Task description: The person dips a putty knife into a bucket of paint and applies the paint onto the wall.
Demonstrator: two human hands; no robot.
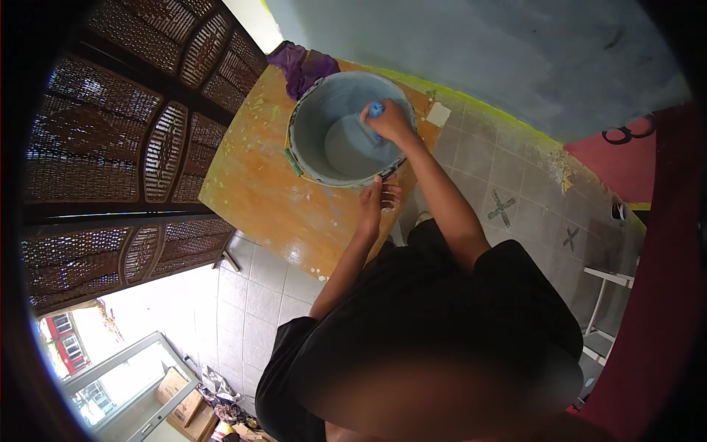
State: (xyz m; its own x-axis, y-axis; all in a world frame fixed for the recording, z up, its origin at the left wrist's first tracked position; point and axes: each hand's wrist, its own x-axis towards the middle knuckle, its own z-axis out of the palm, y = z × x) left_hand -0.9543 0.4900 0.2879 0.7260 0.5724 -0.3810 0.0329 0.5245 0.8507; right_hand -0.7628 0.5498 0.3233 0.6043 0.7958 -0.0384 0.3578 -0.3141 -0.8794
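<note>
Our right hand (pixel 388 120) grasps the blue-handled tool (pixel 376 109), upended inside the bucket (pixel 313 136) on the tabletop (pixel 250 180) (its lower end is unclear); our left hand (pixel 375 202), nearer our body, holds the bucket's near rim.

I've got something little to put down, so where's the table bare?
The biggest free patch of table, just paint-spotted, lies between the bucket and the brown woven screen, stretching toward the left arm. It's crowded where the purple cloth lies beside the bucket, and at the rim by the left hand.
</note>
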